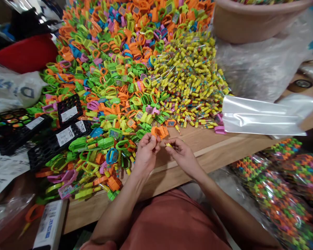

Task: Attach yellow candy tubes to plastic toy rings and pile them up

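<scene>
"What is held?"

"By the left hand (146, 152), an orange watch-shaped toy (159, 132) is pinched above the near part of the wooden table (221, 154). Just to its right, a small yellow piece (168, 144) is gripped in the fingertips of the right hand (184, 152)."

"And beyond?"

"Loose toy watches (106, 90) are heaped left and far, yellow tubes (190, 73) far right; a clear plastic bag (261, 116) is laid farther right."

"What could go wrong?"

"Through a slack pinch, the small piece could be dropped; if brushed by the left forearm (126, 198), near toys might be knocked off."
</scene>
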`<state>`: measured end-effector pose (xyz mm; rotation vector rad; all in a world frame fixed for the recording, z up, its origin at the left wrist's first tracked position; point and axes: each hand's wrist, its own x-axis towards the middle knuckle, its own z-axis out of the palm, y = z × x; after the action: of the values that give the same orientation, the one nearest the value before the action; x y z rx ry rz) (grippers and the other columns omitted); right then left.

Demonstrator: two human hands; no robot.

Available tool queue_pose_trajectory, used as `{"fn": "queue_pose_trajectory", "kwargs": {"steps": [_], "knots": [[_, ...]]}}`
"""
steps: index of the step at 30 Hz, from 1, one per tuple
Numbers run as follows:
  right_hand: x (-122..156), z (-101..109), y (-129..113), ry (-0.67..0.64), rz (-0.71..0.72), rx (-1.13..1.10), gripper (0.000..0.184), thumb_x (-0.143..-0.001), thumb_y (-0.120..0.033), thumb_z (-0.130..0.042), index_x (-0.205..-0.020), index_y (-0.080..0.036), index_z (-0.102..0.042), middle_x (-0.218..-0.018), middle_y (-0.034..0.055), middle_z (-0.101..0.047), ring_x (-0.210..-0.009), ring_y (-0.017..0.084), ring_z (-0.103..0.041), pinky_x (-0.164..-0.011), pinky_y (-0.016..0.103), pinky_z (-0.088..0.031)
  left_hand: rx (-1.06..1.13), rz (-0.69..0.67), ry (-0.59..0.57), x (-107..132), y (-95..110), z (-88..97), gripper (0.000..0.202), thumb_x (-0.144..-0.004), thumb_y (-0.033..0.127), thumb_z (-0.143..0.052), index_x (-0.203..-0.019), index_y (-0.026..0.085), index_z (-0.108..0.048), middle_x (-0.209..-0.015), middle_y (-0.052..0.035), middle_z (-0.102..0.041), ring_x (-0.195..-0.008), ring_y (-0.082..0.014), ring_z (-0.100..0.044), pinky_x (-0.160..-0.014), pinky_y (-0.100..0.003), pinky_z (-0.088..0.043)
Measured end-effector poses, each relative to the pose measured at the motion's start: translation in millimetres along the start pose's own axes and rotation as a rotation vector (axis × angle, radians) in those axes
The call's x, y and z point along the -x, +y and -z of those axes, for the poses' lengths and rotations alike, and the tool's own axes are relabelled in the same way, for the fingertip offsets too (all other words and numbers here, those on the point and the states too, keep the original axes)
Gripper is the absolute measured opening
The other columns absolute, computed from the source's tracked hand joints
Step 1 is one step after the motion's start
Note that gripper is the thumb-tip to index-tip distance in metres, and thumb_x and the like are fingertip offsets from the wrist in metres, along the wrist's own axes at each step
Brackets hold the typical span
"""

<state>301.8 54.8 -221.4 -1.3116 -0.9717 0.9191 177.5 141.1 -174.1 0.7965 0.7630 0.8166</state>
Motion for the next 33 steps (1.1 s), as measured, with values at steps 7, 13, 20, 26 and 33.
{"fn": "queue_pose_trajectory", "kwargs": {"steps": [7, 13, 20, 26, 33], "knots": [[0, -4, 0, -0.026, -0.003, -0.085, 0.032, -0.093, -0.050, -0.069, -0.104, -0.021, -0.065, -0.092, 0.0020, -0.065, -0.073, 0.014, -0.056, -0.064, 0.025, -0.046, 0.193, 0.138, 0.049, -1, -3, -2.6, 0.030, -0.076, 0.019, -0.084, -0.079, 0.017, -0.054, -0.082, 0.0012, -0.064, -0.059, -0.0034, -0.049, -0.054, -0.016, -0.040], [-4, -4, -2, -0.012, -0.059, -0.123, 0.047, -0.090, -0.064, -0.068, -0.109, -0.021, -0.066, -0.097, 0.0043, -0.068, -0.070, 0.014, -0.059, -0.060, 0.025, -0.049, 0.206, 0.130, 0.064, 2, -8, -3.0, 0.031, -0.072, 0.019, -0.089, -0.084, 0.018, -0.061, -0.075, 0.0055, -0.061, -0.063, -0.0019, -0.057, -0.060, -0.012, -0.047], [-3, -2, -4, -0.019, -0.146, -0.256, 0.051, -0.085, -0.063, -0.076, -0.113, -0.020, -0.073, -0.080, 0.0009, -0.066, -0.066, 0.013, -0.057, -0.058, 0.023, -0.046, 0.286, 0.130, 0.061, 3, -10, -5.2, 0.031, -0.069, 0.016, -0.091, -0.086, 0.017, -0.065, -0.082, 0.0033, -0.069, -0.066, -0.0034, -0.063, -0.063, -0.013, -0.051], [0, -1, -10, -0.015, -0.268, -0.527, 0.043, -0.076, -0.051, -0.090, -0.105, -0.022, -0.075, -0.087, 0.0006, -0.068, -0.068, 0.009, -0.055, -0.060, 0.020, -0.044, 0.302, 0.127, 0.041, 6, -9, -7.9, 0.031, -0.066, 0.016, -0.093, -0.083, 0.015, -0.067, -0.081, 0.0003, -0.072, -0.064, -0.0062, -0.063, -0.060, -0.015, -0.051], [3, -1, -15, -0.089, -0.303, -0.597, 0.043, -0.075, -0.044, -0.092, -0.107, -0.022, -0.072, -0.082, -0.0003, -0.065, -0.068, 0.010, -0.056, -0.059, 0.020, -0.041, 0.290, 0.091, 0.037, 6, -11, -5.8, 0.042, -0.059, 0.024, -0.099, -0.075, 0.015, -0.062, -0.064, 0.0037, -0.062, -0.055, -0.0062, -0.053, -0.054, -0.017, -0.046]]}}
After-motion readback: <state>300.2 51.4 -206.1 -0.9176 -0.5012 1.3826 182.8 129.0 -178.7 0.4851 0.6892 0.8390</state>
